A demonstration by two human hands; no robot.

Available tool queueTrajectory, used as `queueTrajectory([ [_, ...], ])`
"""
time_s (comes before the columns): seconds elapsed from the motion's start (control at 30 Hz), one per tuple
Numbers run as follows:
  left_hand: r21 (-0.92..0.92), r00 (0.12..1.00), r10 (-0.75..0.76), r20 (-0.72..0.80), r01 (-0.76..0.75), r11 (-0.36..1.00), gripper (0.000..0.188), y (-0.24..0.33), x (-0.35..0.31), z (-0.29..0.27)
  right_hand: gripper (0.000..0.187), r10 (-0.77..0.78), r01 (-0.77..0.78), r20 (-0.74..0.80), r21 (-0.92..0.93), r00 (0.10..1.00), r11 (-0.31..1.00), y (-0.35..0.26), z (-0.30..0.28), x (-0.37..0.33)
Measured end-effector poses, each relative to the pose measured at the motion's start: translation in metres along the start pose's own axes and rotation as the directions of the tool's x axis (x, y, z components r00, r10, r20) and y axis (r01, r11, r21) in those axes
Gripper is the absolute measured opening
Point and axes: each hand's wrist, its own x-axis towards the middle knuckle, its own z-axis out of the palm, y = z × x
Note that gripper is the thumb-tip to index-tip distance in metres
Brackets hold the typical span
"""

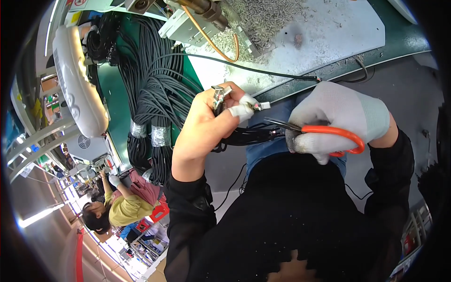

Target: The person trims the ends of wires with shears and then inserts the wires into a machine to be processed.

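My left hand (202, 123), bare with white wraps on thumb and fingertip, is closed around black cables ending in small metal plug connectors (219, 97). One metal connector (264, 106) sticks out from the pinch of thumb and finger, pointing right. In a white glove, my right hand (338, 110) grips orange-handled scissors (338, 133), whose dark blades point left, just below and apart from that connector. Below the left hand, a bunch of black cables (253, 135) stretches toward the right glove; whether the glove holds any of it is hidden.
Thick bundles of black cable (155, 80), banded with clear wrap, lie over the green bench at left. A machine head (204, 14) stands over a white board (329, 37) strewn with small metal bits. A lit lamp (77, 84) hangs left. Another person (127, 204) works at lower left.
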Motion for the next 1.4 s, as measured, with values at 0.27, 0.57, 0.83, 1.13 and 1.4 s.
queueTrajectory([
  [0.27,0.195,0.997,0.012,0.076,-0.026,0.980,0.009,0.005,-0.009,0.011,0.035,0.191,-0.192,0.022,0.039,0.981,0.981,-0.014,0.006,-0.007],
  [0.57,0.251,0.994,0.092,0.058,-0.104,0.962,0.012,0.000,-0.007,0.010,0.030,0.049,-0.052,-0.086,-0.028,0.995,0.998,-0.009,0.016,-0.014],
  [0.83,0.013,0.992,0.107,0.073,-0.108,0.994,0.014,-0.003,-0.006,0.016,0.020,-0.218,0.043,-0.478,-0.349,0.851,0.936,0.010,0.035,-0.010],
  [1.13,0.583,0.947,0.317,0.052,-0.287,0.760,0.016,-0.008,-0.009,0.039,0.016,0.036,-0.038,-0.580,0.008,0.814,0.999,-0.031,0.033,-0.012],
  [1.4,0.334,0.889,0.450,-0.078,-0.402,0.853,0.023,-0.011,-0.015,0.050,0.018,0.015,0.164,-0.582,0.254,0.813,0.953,-0.013,0.036,-0.008],
])
